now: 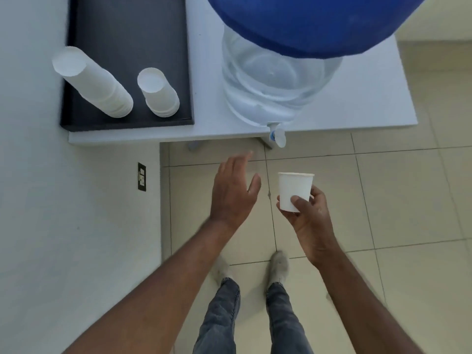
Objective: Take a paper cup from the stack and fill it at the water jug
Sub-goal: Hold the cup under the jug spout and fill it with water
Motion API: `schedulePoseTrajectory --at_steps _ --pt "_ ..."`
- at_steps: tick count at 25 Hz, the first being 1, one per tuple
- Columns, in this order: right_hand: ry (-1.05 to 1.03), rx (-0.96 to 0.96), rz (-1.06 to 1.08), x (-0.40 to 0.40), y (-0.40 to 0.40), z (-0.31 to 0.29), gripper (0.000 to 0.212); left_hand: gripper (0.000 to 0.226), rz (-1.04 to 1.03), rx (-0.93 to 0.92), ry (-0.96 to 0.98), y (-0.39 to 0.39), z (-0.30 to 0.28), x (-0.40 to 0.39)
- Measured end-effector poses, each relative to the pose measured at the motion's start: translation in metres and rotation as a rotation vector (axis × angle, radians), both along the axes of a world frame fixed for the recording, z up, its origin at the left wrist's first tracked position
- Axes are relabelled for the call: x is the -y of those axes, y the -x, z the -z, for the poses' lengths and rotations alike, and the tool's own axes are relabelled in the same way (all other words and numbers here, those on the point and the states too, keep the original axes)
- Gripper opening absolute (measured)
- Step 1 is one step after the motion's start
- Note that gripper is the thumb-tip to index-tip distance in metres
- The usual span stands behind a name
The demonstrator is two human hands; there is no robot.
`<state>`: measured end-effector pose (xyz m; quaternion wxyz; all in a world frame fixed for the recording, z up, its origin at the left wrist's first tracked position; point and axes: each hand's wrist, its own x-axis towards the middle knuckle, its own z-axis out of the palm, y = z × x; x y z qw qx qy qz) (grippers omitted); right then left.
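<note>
Right hand (307, 215) holds the paper cup (295, 191) upright, mouth up, thumb on the near wall low down, fingers wrapped round the back and under the base. Cup is in the air over the floor (408, 200), below and in front of the tap (277, 135), well apart from it, not yet under the spout. Inside of the cup not visible, so can't confirm empty; likely is.

Handling guess: thin paper, very light, crushes easily, wall soft near the rim and stiffer at the rolled rim and base. The low grip looks right; squeeze gently. It gets heavier and floppier once filled, so support under the base.

Left hand (235, 190) empty, fingers spread wide, palm down, blurred from motion, just left of the cup and not touching it. Probably heading for the tap lever, only a guess.

Water jug (270, 88) sits on the white surface (357, 98) at its front edge, tap overhanging the floor. Clear body, water inside, level hard to read. A blue part (306, 19) fills the top of the view, cut off by the frame. Tap lever shape unclear, small and pale.

Two cup stacks, tall (94, 85) and short (158, 94), stand mouth down on a dark tray (127, 26) to the left; count can't be told.
</note>
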<state>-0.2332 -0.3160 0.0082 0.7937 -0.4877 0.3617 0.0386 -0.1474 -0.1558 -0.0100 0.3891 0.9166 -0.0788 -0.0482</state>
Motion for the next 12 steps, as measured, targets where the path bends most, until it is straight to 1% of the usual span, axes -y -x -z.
schedulePoseTrajectory --at_steps 2,5,9,12 --pt "0.08 -0.045 -0.154 0.01 -0.007 0.013 0.072 0.05 0.027 0.016 0.005 -0.013 -0.011 0.006" --pt "0.253 -0.1 -0.31 0.021 -0.028 0.031 0.08 0.052 0.117 0.089 -0.023 -0.036 -0.019 0.022" --pt "0.52 -0.173 -0.378 0.023 -0.066 0.056 0.071 0.06 0.271 0.148 -0.158 -0.057 -0.018 0.031" --pt "0.609 -0.181 -0.399 0.023 -0.09 0.074 0.075 0.059 0.341 0.162 -0.232 -0.064 -0.013 0.036"
